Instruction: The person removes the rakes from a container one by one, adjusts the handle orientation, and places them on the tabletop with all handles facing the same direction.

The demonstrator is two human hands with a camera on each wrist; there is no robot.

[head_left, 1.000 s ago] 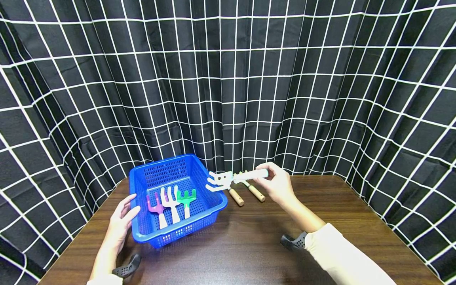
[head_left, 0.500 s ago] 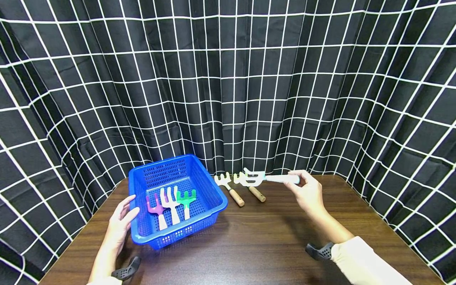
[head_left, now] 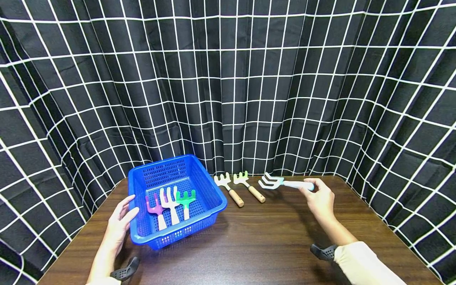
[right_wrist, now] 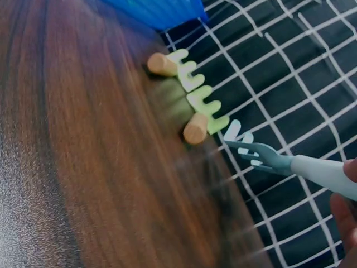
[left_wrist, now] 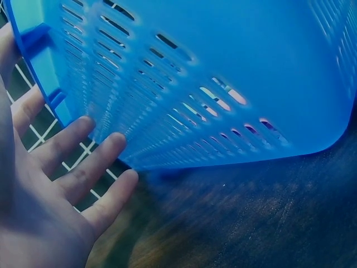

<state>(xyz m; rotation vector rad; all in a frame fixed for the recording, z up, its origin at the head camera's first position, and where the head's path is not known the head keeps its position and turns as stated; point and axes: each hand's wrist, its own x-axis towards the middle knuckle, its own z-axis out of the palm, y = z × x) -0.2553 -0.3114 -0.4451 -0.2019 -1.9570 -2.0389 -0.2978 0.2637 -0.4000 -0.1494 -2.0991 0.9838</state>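
Note:
My right hand (head_left: 322,198) pinches the handle end of a pale blue hand rake (head_left: 286,183) between thumb and fingers. In the head view the rake is held level above the right part of the table, prongs pointing left. Over the left rim of a blue plastic basket (head_left: 210,208), my left hand (head_left: 115,225) holds on with thumb and a finger; the left wrist view has its other fingers (left_wrist: 92,173) against the outer wall. Inside the basket lie a pink-pronged rake (head_left: 155,206), a white rake (head_left: 170,202) and a green-pronged rake (head_left: 186,199).
Two small rakes with wooden handles lie at the table's back edge: a cream one (head_left: 235,196) and a yellow-green one (head_left: 256,194). Behind the brown wooden table (head_left: 249,245) hangs a black curtain (head_left: 270,99) with a white grid.
My right hand has carried the pale blue rake rightward and a little lower, away from the basket and past the two wooden-handled rakes. The left hand stays on the basket rim.

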